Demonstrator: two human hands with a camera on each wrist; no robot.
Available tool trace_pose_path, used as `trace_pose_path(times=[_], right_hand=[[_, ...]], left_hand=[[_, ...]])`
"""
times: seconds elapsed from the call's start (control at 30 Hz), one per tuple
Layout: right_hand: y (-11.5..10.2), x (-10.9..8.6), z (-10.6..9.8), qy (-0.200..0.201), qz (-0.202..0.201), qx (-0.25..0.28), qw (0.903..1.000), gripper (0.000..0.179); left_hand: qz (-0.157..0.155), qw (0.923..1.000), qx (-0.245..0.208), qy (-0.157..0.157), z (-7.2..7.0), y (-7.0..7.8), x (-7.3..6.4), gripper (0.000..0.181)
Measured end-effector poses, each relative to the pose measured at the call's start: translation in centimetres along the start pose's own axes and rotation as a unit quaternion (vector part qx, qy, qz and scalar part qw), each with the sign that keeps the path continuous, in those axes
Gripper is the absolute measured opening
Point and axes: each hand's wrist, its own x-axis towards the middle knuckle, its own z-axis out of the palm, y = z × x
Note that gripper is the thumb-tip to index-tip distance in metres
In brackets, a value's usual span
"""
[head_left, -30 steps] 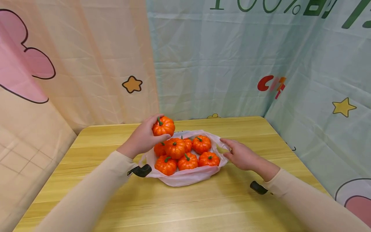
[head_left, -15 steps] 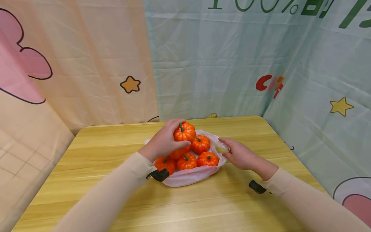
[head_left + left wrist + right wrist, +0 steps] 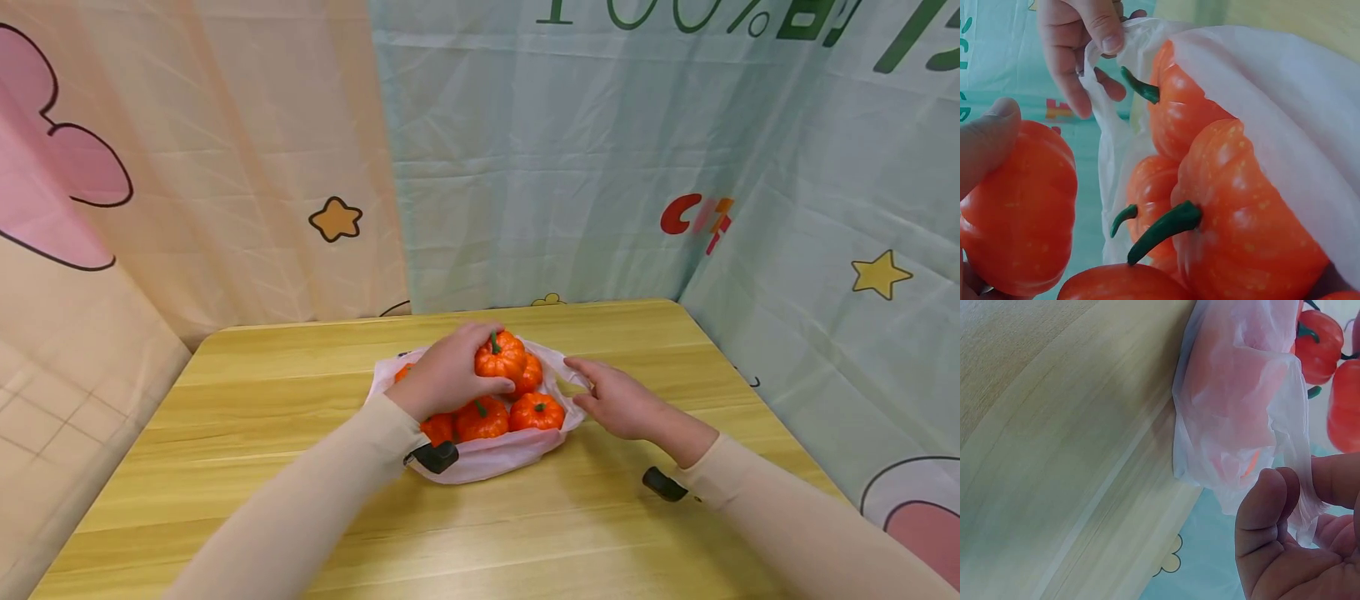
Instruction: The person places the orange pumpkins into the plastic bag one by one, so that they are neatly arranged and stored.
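My left hand [image 3: 450, 371] grips a small orange pumpkin [image 3: 498, 357] with a green stem, above the right back part of a thin, pale plastic bag [image 3: 491, 465]. The bag lies open-mouthed with several like pumpkins [image 3: 537, 412] inside, some hidden behind my left hand and wrist. In the left wrist view, the held pumpkin [image 3: 1025, 212] hangs apart from those in the bag. At the bag's right end, my right hand [image 3: 626, 402] holds its rim. The right wrist view shows a handle loop [image 3: 1300, 444] of the bag between thumb and fingers.
The bag rests on a light wooden table [image 3: 315, 517], toward its back edge. Printed cloth curtains [image 3: 525, 183] stand behind the table and on both sides. A dark strap piece [image 3: 663, 483] hangs below the right wrist.
The left hand has carried its pumpkin from over the bag's left back side to the right and somewhat lower. The right hand keeps its hold on the bag's rim, nearly still.
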Motion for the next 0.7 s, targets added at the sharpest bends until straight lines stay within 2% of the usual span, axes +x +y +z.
trace_pose_path(times=[0.3,0.53,0.7], right_hand=[[0.0,0.0,0.1,0.003,-0.003,-0.002,1.0,0.06],[-0.1,0.0,0.1,0.0,0.001,-0.001,1.0,0.061],[-0.1,0.0,0.1,0.0,-0.001,-0.002,1.0,0.061]], left_hand=[[-0.002,0.9979,0.062,-0.017,1.1,0.3,0.2,0.083],[-0.009,0.9968,0.07,-0.037,1.8,0.4,0.2,0.084],[-0.013,0.9957,0.083,-0.04,2.2,0.6,0.3,0.08]])
